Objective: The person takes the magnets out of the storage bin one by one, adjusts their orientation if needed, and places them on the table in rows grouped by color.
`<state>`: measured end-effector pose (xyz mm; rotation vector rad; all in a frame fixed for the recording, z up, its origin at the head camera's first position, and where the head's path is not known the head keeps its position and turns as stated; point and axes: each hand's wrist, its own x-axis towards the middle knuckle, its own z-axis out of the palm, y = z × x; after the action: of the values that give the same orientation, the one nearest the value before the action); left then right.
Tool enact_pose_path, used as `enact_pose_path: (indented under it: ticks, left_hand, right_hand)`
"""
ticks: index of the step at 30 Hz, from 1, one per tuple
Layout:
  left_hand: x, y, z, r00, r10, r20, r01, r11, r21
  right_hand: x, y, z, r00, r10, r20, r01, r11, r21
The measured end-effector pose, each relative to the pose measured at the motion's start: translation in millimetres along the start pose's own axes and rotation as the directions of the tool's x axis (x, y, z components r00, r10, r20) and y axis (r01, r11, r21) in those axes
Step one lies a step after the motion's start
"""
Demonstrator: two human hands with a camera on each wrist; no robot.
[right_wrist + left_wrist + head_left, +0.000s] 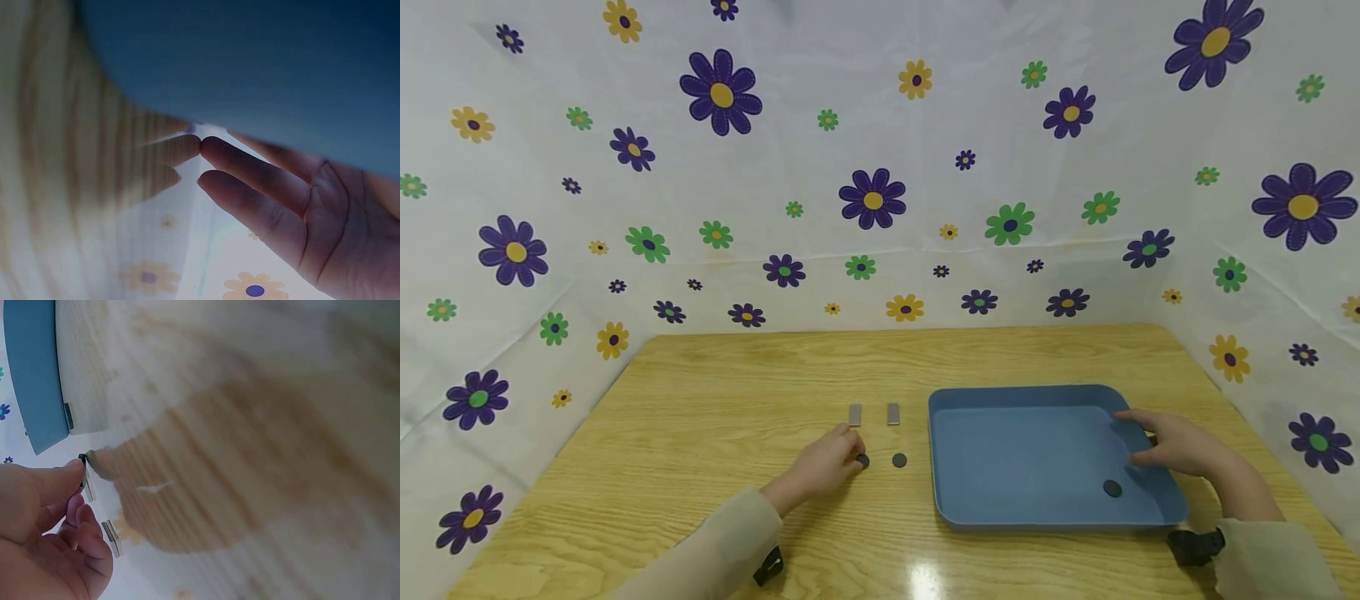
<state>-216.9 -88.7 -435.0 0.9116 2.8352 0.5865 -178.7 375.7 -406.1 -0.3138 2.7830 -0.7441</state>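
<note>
My left hand (pixel 826 463) is low over the table, left of the blue tray (pixel 1000 527). Its thumb and fingertip pinch a small black disc (pixel 863 460), seen edge-on as a thin dark disc (pixel 83 467) in the left wrist view. A second black disc (pixel 899 460) lies flat just to the right. Behind the discs are two small grey rectangular blocks, a left one (pixel 855 415) and a right one (pixel 893 414). My right hand (pixel 1183 446) rests at the tray's right wall, two digits reaching over the rim; the others extend straight along the outside (pixel 256 212).
Inside the tray, near its front right corner, lies another dark disc (pixel 1112 489). The wooden table (pixel 700 417) is backed and flanked by a white cloth (pixel 805 167) with printed flowers. Black straps (pixel 1197 547) circle both wrists.
</note>
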Motion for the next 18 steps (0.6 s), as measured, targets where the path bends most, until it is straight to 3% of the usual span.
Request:
enact_pose_path:
  ticks: [18]
  left_hand:
    - [-0.1,-4.4,0.4,0.999,-0.042,-0.003,0.042,0.998,-0.041]
  right_hand:
    - [1.3,-0.5,0.6,1.0,-0.001,-0.014,0.001,1.0,-0.027]
